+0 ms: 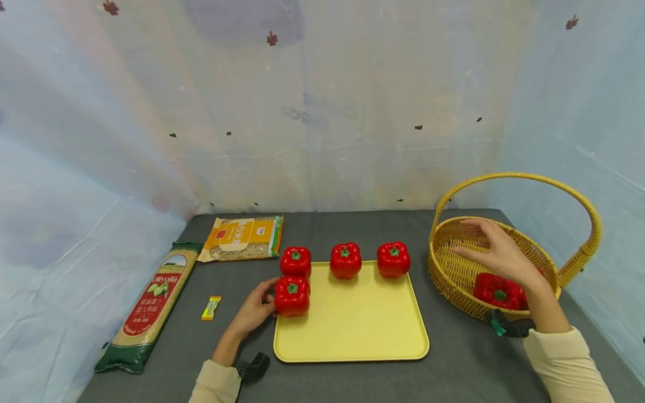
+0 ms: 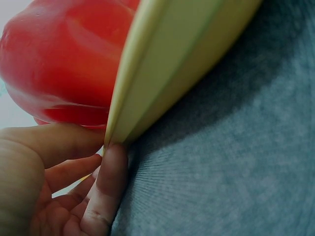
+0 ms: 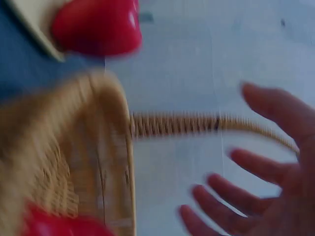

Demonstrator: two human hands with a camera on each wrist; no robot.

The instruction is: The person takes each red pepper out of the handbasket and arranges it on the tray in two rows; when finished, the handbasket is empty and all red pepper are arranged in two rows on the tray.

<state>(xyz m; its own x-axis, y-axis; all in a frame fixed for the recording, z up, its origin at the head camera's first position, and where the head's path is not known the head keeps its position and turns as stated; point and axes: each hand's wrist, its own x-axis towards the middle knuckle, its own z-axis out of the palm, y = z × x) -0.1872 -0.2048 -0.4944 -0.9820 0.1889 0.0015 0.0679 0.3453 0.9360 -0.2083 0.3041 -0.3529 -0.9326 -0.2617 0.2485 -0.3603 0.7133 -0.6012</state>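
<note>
My left hand (image 1: 254, 308) is at the left edge of the yellow tray (image 1: 360, 330). In the left wrist view, its fingers (image 2: 110, 172) pinch the tray's rim, right beside a red bell pepper (image 1: 292, 296). Behind that one sits another bell pepper (image 1: 295, 262) at the tray's back left corner. Two more, a middle pepper (image 1: 345, 261) and a right pepper (image 1: 393, 259), stand along the back rim. Over the wicker basket (image 1: 453, 296), my right hand (image 1: 496, 252) hovers with fingers spread and nothing in them. Red peppers (image 1: 496, 291) lie in the basket, partly hidden by the arm.
A tall handle (image 1: 519, 176) arches over the basket. Left of the tray are a long pasta bag (image 1: 156, 302), a yellow grain bag (image 1: 247, 239) and a small yellow packet (image 1: 211, 308). A pale curtain (image 1: 353, 112) hangs behind the grey table.
</note>
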